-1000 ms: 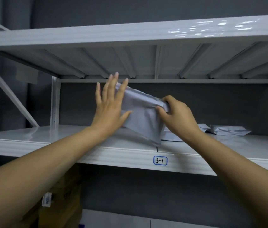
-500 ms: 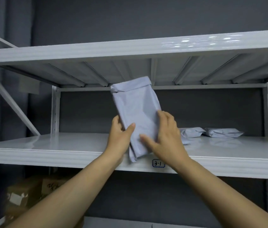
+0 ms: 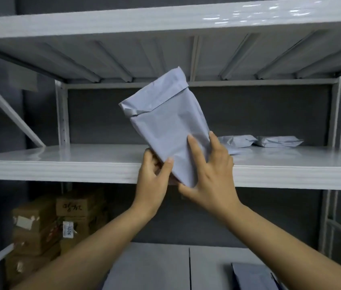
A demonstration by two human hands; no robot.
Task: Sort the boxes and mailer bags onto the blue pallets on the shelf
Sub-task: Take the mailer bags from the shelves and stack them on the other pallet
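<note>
Head view: I see the grey mailer bag (image 3: 165,126) leaning with its folded top to the right, where half a second ago it stood nearly straight. It is held in the air before the front edge of the middle shelf (image 3: 60,162). The left hand (image 3: 155,178) pinches its bottom corner, thumb in front and fingers curled behind. The right hand (image 3: 211,174) grips beside it, fingers spread on the face and thumb below. I count one bag held and at least two flat bags (image 3: 278,141) on that shelf. Lower left are stacked cardboard boxes (image 3: 39,227), and lower right is one dark bag (image 3: 249,277).
</note>
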